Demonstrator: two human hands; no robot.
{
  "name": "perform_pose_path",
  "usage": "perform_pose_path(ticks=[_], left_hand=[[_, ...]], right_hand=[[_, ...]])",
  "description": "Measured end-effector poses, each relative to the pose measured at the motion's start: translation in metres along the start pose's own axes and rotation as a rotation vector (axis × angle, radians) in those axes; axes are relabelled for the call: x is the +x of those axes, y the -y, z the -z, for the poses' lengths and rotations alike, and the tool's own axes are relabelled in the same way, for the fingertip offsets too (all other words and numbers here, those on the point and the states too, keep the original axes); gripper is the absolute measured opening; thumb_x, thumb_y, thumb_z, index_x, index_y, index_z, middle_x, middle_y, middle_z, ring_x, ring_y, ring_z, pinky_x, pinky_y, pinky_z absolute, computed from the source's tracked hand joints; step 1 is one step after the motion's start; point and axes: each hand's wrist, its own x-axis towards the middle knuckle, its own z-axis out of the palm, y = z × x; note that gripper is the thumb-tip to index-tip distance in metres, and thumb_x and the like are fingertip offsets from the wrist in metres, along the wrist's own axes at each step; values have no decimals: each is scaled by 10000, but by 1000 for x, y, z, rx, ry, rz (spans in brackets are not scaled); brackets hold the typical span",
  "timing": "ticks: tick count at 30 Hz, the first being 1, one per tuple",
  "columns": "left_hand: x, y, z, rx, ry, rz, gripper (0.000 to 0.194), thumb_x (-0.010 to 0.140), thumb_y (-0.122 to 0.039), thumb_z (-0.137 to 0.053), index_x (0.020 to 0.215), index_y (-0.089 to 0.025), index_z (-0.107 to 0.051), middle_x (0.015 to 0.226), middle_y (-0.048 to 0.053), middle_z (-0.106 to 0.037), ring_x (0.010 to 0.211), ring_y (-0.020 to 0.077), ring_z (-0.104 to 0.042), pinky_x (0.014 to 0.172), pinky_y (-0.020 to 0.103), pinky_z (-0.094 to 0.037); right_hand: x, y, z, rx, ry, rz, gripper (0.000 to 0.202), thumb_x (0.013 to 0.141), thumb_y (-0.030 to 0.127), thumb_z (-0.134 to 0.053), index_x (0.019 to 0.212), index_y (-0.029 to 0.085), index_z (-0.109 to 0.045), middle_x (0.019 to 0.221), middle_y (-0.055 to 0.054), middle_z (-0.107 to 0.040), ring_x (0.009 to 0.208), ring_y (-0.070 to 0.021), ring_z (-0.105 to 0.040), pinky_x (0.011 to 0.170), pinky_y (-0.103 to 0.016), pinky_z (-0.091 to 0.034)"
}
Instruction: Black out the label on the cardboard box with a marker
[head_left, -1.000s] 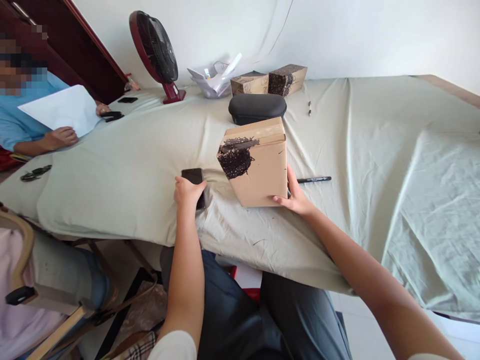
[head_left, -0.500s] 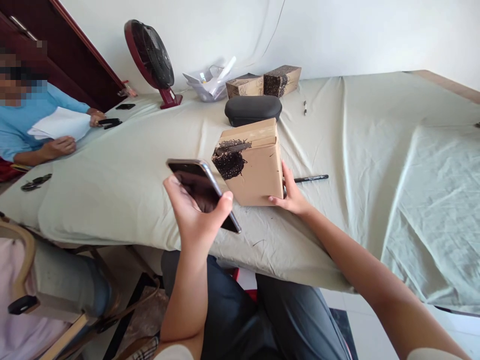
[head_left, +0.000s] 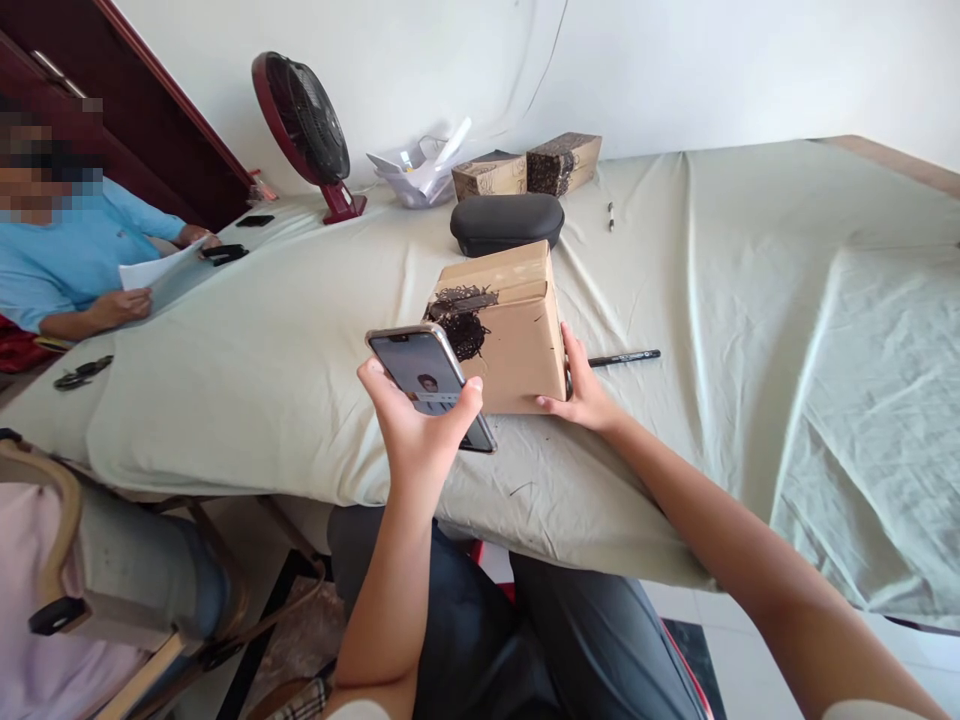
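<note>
In my left hand (head_left: 420, 420) is a smartphone (head_left: 424, 365), gripped by its edges with the lit screen tilted towards me. Right of it, a cardboard box (head_left: 517, 345) with black scribbled ink on its left corner stands on the cloth-covered table. My right hand (head_left: 585, 390) lies against the box's lower right edge, thumb on the front face and fingers along the side. A black marker pen (head_left: 626, 357) lies just beyond that hand, its left end hidden behind the fingers. The phone partly covers the box's lower left.
Behind the box are a black zip case (head_left: 507, 224), two scribbled cartons (head_left: 564, 165), a plastic basket (head_left: 420, 190) and a fan (head_left: 304, 120). A small pen (head_left: 610, 216) lies further right. At left a person in blue (head_left: 90, 250) holds paper; a chair (head_left: 52, 540) stands nearer.
My left hand has moved the phone right and closer to the box, and its dark screen is now lit. My right hand stays on the box. The person's papers have tilted.
</note>
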Motion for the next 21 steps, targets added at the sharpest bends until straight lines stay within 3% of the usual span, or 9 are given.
perform_pose_path(ticks=[7,10,14,18,21], left_hand=[[5,6,-5,-10,28,72,599,797,-413,-878,1205,-274,-461,1148,65,-681,1058,269,-762,927,428,-673],[16,21,0,97,-11,57,630,767,-449,-896,1266,-245,-571,1251,91,-664,1169,305,-737,1043,481,-644],[39,53,7,339,-45,90,670,785,-468,-873,1368,-219,-655,1355,125,-636,1312,353,-696,1196,515,-564],[56,88,0,670,94,282,914,850,-446,-836,1609,-67,-497,1487,251,-640,1457,418,-624,1276,518,-496],[58,107,-9,831,212,369,993,883,-425,-813,1665,27,-400,1529,334,-627,1482,471,-595,1253,569,-500]], right_hand=[[0,4,-1,24,-11,-12,1458,768,851,-806,1801,324,78,1774,-206,-256,1653,-509,-271,1306,-799,-315],[-1,4,1,53,-47,-56,1429,756,859,-810,1801,352,23,1772,-186,-262,1661,-506,-252,1307,-805,-309],[-2,-2,7,117,-194,-90,1306,774,856,-795,1778,406,-92,1742,-149,-294,1661,-465,-286,1327,-756,-325],[-1,-3,15,114,-275,-59,1238,777,877,-774,1746,433,-145,1745,-127,-299,1675,-437,-294,1360,-707,-314],[1,1,20,46,-305,18,1220,772,869,-784,1732,440,-167,1721,-126,-330,1652,-448,-335,1363,-715,-312]])
